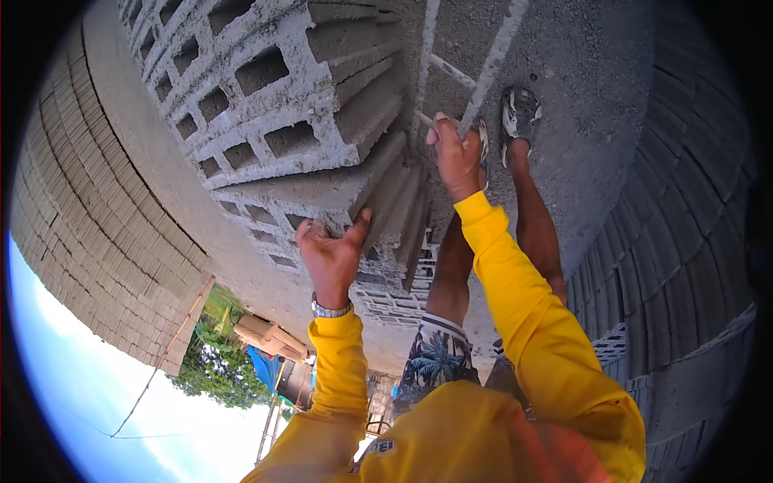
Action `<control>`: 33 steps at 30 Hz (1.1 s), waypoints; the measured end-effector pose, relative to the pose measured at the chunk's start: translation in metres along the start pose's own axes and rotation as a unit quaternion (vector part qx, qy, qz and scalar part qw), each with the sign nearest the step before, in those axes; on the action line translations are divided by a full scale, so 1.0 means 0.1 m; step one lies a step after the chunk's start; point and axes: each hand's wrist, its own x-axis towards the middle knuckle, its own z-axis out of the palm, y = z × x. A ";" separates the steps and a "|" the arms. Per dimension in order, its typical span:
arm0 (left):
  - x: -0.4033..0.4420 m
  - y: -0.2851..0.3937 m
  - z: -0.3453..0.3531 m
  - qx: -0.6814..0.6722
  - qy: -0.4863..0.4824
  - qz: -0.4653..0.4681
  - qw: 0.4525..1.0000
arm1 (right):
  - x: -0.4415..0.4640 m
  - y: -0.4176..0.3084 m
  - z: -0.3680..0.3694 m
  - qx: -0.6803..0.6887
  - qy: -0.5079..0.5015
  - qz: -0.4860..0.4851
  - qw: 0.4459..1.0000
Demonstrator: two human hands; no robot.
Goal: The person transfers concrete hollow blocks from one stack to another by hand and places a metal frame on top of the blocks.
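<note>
A stack of grey hollow concrete blocks (pixel 354 189) fills the upper middle, its blocks lying at uneven angles. My left hand (pixel 330 262), with a watch on the wrist, grips one block of the stack. Its fingers curl at a hole and its thumb presses on the edge. To the right, my right hand (pixel 460 161) is closed around the end of a rail of a ladder-like frame (pixel 493 68). That frame has two pale, rough rails joined by crosspieces. Where it ends behind the hand is hidden.
My shoe (pixel 522 113) stands on rough grey ground (pixel 596 105) beside the frame. Long stacked block walls curve along the left (pixel 97 217) and the right (pixel 668 241). At lower left are a thin pole (pixel 173 338), trees (pixel 217 362) and a blue tarp (pixel 262 369).
</note>
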 end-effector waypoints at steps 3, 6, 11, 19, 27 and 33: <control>-0.11 0.08 -0.02 -0.001 -0.005 -0.041 0.999 | -0.05 -0.29 -0.24 0.028 0.020 -0.034 0.999; -0.02 0.09 0.11 0.034 0.011 -0.055 0.998 | 0.03 -0.60 -0.38 0.106 0.047 0.008 0.993; 0.00 0.26 -0.05 0.306 0.008 0.104 0.946 | -0.13 -0.77 -0.67 0.099 0.063 0.023 0.993; 0.73 0.73 0.12 0.337 0.146 0.194 0.910 | -0.40 -1.21 -0.71 0.034 0.084 -0.041 0.995; 0.65 0.46 0.36 0.239 0.193 0.103 0.946 | -0.79 -2.19 -0.01 -0.021 -0.059 -0.215 0.975; 0.59 0.47 0.21 0.188 0.126 0.079 0.971 | -1.24 -2.60 0.71 -0.046 -0.143 -0.337 0.930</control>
